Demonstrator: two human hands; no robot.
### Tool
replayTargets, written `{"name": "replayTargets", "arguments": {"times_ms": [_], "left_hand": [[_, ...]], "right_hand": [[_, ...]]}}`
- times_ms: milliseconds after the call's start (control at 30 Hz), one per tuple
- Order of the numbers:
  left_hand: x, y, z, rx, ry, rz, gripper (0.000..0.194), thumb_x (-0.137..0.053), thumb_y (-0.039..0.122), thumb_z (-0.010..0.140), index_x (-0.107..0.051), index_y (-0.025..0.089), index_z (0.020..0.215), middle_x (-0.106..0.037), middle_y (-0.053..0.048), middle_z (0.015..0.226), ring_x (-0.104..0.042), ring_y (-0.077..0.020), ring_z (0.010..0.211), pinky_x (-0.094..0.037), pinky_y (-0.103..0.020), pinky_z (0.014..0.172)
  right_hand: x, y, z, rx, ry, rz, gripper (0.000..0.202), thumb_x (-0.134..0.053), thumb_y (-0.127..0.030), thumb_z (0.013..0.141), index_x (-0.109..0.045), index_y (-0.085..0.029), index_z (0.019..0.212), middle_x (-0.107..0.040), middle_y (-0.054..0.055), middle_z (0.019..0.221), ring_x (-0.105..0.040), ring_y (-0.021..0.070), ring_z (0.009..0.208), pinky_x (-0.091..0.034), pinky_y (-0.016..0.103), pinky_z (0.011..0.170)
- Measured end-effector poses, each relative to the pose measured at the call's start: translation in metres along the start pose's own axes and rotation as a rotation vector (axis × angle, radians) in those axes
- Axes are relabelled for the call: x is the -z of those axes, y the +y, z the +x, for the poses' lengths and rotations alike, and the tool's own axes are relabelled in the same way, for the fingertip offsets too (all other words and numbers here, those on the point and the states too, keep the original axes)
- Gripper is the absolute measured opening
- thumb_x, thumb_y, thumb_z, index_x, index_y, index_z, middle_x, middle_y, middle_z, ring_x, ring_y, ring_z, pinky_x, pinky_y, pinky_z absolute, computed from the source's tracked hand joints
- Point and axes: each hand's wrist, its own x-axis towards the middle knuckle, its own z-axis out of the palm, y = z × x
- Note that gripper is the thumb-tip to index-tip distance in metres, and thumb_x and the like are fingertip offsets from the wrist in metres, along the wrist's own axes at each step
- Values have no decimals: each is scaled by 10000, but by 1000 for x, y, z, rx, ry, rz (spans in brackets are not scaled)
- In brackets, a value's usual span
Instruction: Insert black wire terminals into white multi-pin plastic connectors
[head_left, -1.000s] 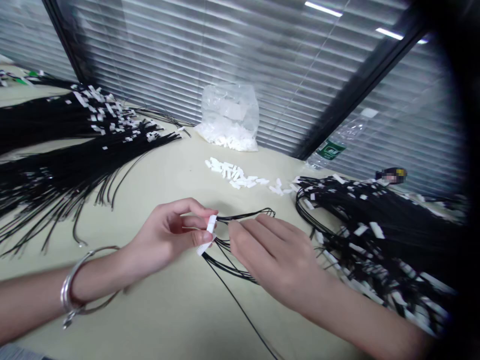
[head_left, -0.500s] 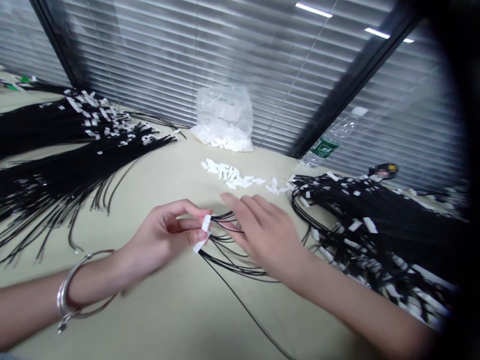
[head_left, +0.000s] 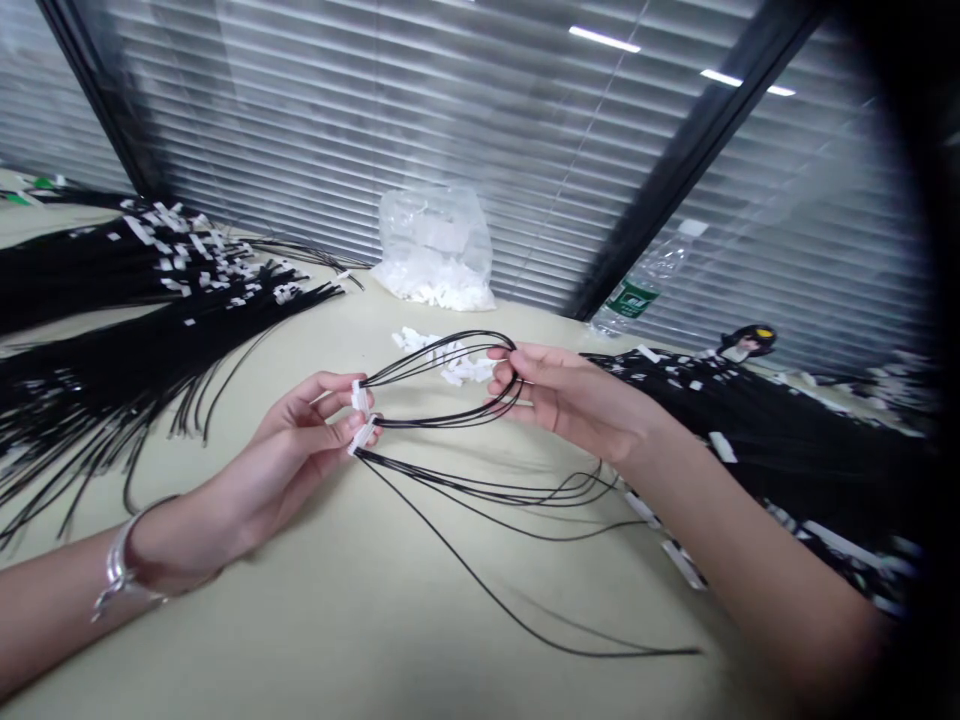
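Pinched in my left hand (head_left: 300, 440) are two white plastic connectors (head_left: 361, 400), one above the other. Thin black wires (head_left: 442, 412) leave the connectors toward the right. A bundle of them bends round in a loop, and my right hand (head_left: 551, 390) grips the far end of that loop between thumb and fingers. More wires (head_left: 480, 485) hang from the lower connector and spread to the right below my right forearm. One long wire runs down to a loose end low on the right. Behind the loop lie loose white connectors (head_left: 461, 365), partly hidden by my right fingers.
On the left lie large bundles of black wires (head_left: 97, 350) with white connectors. Finished-looking harnesses (head_left: 787, 440) are heaped on the right. A clear bag (head_left: 435, 245) of white pieces and a plastic bottle (head_left: 634, 295) stand against the blinds. A small dark figure (head_left: 748, 343) sits near the right heap.
My right hand has moved right and up, drawing the wires out into a wide loop. My left hand with the connectors has shifted left and slightly up.
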Motion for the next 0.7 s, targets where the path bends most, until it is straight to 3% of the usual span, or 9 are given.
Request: {"name": "replayTargets", "arguments": {"times_ms": [200, 300, 367, 433, 533, 600, 633, 700], "left_hand": [[-7, 0, -5, 80, -90, -78, 259, -634, 47, 734, -616, 221, 925, -576, 22, 780, -557, -90, 672, -470, -198, 644], [-9, -2, -6, 112, -51, -22, 255, -650, 72, 733, -611, 226, 933, -576, 26, 786, -566, -95, 703, -473, -203, 678], [-7, -3, -4, 129, 31, 40, 253, -666, 103, 730, -606, 227, 942, -583, 22, 807, -571, -102, 732, -472, -216, 719], [-3, -5, -1, 119, 146, 84, 245, -677, 144, 730, -603, 223, 949, -596, 14, 836, -580, -113, 765, -466, -240, 763], [2, -6, 2, 78, 262, 98, 264, -684, 185, 726, -596, 217, 973, -612, 4, 851, -589, -123, 789, -451, -260, 792], [2, -5, 2, 64, 262, 93, 279, -685, 194, 725, -589, 213, 986, -616, 1, 857, -588, -121, 797, -442, -263, 797], [2, -4, 2, 63, 250, 83, 282, -684, 197, 725, -586, 213, 989, -619, 1, 865, -587, -119, 800, -438, -263, 802], [0, -2, 1, 68, 228, 64, 283, -684, 205, 723, -584, 213, 988, -626, -2, 882, -589, -119, 812, -431, -265, 813]], "right_hand": [[-10, 31, 16, 16, 96, -129, 375, -377, -495, 893, -550, -189, 1023, -567, 41, 830, -567, 120, 750, -512, 262, 669], [-11, 47, 25, 53, 182, -301, 372, -440, -495, 859, -612, -168, 905, -564, 39, 744, -542, 135, 683, -478, 272, 616], [-9, 50, 28, 98, 250, -405, 343, -493, -483, 831, -619, -186, 948, -582, 44, 812, -549, 160, 750, -474, 313, 687], [-7, 43, 27, 163, 346, -485, 421, -540, -474, 805, -543, -219, 1140, -561, 70, 1052, -529, 206, 958, -453, 364, 815], [-13, 16, 12, 289, 518, -562, 612, -556, -431, 810, -315, -265, 1348, -343, 75, 1357, -337, 235, 1235, -354, 417, 987], [-27, -7, -9, 413, 600, -619, 515, -494, -348, 866, -307, -289, 1343, -340, 42, 1366, -321, 206, 1256, -323, 415, 1027], [-35, -17, -22, 532, 636, -690, 427, -447, -291, 896, -351, -278, 1312, -408, 45, 1311, -385, 189, 1212, -360, 399, 1005], [-53, -35, -48, 695, 573, -975, 337, -408, -244, 915, -425, -288, 1249, -485, 53, 1222, -470, 178, 1120, -427, 382, 935]]}}
